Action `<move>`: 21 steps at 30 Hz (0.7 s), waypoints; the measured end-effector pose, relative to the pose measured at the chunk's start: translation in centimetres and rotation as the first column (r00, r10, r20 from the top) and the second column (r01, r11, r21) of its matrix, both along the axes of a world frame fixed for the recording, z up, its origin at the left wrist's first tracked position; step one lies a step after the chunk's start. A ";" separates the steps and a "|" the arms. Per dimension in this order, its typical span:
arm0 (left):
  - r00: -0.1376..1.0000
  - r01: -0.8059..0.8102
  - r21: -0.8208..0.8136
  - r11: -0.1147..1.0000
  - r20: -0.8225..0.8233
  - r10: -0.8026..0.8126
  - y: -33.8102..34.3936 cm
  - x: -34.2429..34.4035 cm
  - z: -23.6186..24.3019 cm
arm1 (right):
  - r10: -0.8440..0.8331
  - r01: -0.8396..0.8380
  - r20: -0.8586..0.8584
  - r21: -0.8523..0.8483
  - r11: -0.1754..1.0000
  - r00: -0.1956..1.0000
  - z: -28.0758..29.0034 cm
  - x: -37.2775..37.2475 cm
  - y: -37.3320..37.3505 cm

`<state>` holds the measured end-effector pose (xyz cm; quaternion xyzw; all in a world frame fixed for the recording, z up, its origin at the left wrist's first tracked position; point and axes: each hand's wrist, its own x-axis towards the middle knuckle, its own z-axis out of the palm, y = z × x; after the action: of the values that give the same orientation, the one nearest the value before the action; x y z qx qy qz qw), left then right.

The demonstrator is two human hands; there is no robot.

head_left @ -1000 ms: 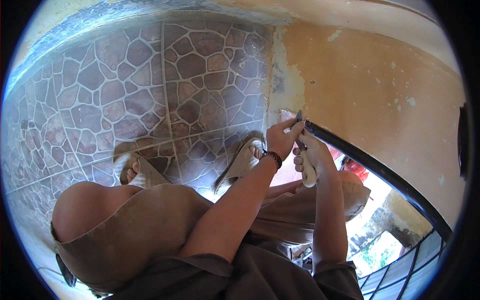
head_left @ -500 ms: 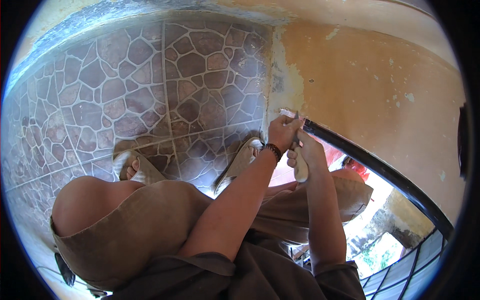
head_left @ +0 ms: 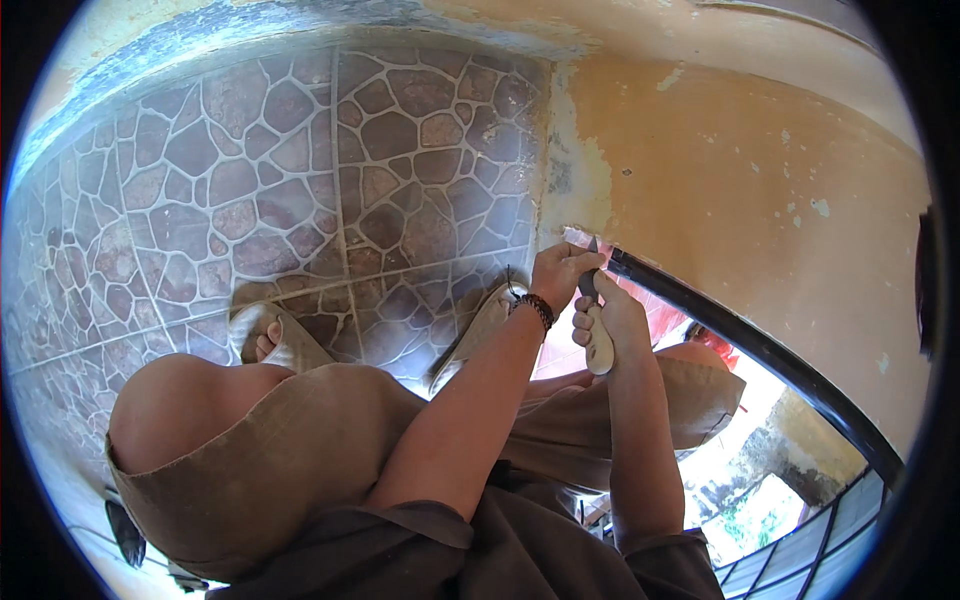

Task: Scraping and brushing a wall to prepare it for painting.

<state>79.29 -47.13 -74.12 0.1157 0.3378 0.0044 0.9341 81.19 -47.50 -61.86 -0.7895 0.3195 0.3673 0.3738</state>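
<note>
Pale-handled knife (head_left: 600,345) spans hands (head_left: 622,316) (rail's end (head_left: 618,263) near).

The person wore a dark brown shirt (head_left: 540,550) with short, loose sleeves (head_left: 425,525), softly creased. The shorts (head_left: 300,440) were khaki, wide at the leg, with a plain hem line showing at the left knee. A dark, braided-looking bracelet (head_left: 537,310) circled the wrist by the bare left hand (head_left: 558,278), a thin loose end sticking out on its far side. The right hand (head_left: 612,320) was bare too. The sandals, left (head_left: 296,348) and right (head_left: 468,345), were beige, with broad straps and toes showing.
</note>
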 end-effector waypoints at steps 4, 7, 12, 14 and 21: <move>0.999 -0.035 -0.098 0.995 -0.014 0.033 0.4 -0.1 -0.3 | -0.017 0.017 0.014 0.002 1.000 1.000 -1.3 0.1 0.5; 1.000 -0.012 0.010 1.000 0.002 0.012 0.1 -0.1 -0.4 | -0.045 0.045 0.009 0.001 0.999 0.999 -0.6 -0.1 0.5; 0.998 0.002 -0.029 1.000 -0.059 -0.004 1.1 0.1 -0.3 | -0.037 0.039 -0.056 0.027 0.999 0.998 -2.2 1.3 -0.5; 0.997 0.040 -0.058 0.997 -0.057 -0.044 1.3 -0.1 -0.4 | -0.080 0.081 -0.035 0.024 0.996 0.996 -2.7 1.0 0.0; 0.992 -0.024 0.019 1.000 -0.124 0.026 0.5 0.5 -0.6 | 0.030 -0.030 -0.015 0.002 1.000 0.999 -2.1 0.9 0.7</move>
<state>79.78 -46.58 -74.69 0.1198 0.3968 0.0119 0.9100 82.13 -46.77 -63.91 -0.7912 0.3100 0.3790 0.3663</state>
